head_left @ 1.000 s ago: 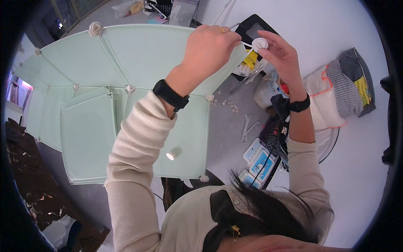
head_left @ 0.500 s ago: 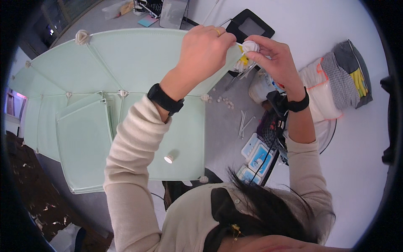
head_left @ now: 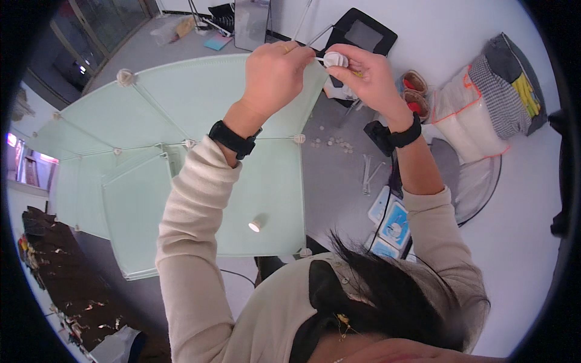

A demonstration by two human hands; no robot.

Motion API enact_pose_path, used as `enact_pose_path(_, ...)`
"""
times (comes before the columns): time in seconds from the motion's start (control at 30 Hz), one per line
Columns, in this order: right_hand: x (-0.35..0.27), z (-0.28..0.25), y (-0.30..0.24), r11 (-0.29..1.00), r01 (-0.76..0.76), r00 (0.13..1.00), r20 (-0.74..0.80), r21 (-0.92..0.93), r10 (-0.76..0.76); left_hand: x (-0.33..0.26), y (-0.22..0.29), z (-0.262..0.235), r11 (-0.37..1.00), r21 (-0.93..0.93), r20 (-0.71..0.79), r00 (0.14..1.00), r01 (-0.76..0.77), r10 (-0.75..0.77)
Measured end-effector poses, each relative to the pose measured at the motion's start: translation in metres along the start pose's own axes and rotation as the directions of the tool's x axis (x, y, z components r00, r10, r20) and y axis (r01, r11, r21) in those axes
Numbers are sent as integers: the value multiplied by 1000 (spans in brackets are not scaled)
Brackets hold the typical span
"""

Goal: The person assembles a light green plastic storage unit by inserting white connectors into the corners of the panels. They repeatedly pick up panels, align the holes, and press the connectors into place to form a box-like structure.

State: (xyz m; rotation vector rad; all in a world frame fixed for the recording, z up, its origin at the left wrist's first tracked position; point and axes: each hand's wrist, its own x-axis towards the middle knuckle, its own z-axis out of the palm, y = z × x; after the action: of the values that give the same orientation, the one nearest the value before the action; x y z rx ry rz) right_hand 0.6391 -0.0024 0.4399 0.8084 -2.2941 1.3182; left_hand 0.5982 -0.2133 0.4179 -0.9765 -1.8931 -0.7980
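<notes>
Pale greens, creams and blacks

The panels (head_left: pixel 181 115) are frosted pale green with white corner connectors (head_left: pixel 125 76); the round connector (head_left: pixel 334 58) in the fingers is white. The sleeves (head_left: pixel 193 224) are cream, both wristbands (head_left: pixel 233 139) black. A bag (head_left: pixel 484 103) shows grey-and-white check, orange trim and yellow. The small boxes (head_left: pixel 393 221) are blue and white.

One head-worn fisheye camera looks steeply down (close over the person's dark hair (head_left: pixel 387 302)) at the pale green frosted panels (head_left: pixel 181 139).

Black tablet (head_left: pixel 362 34), striped folded cloth (head_left: pixel 497 97), blue-and-white packets (head_left: pixel 392 222) on grey floor.
</notes>
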Motion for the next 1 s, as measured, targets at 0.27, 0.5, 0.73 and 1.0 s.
enact_pose_path(0.27, 1, -10, 11, 891, -212, 977, 78, 402, 197, 9, 6, -12, 991, 3, 155, 979, 133, -132)
enact_pose_path(0.5, 46, 1, 14, 859, -321, 947, 156, 399, 282, 14, 12, -21, 957, 107, 303, 908, 270, -290)
enact_pose_path(0.73, 69, 30, 14, 876, -403, 888, 344, 264, 305, 10, 16, -23, 964, 87, 289, 920, 251, -266)
enact_pose_path(1.0, 69, 30, 35, 956, -274, 922, 311, 99, 232, 2, 11, -12, 990, -7, 191, 972, 144, -140)
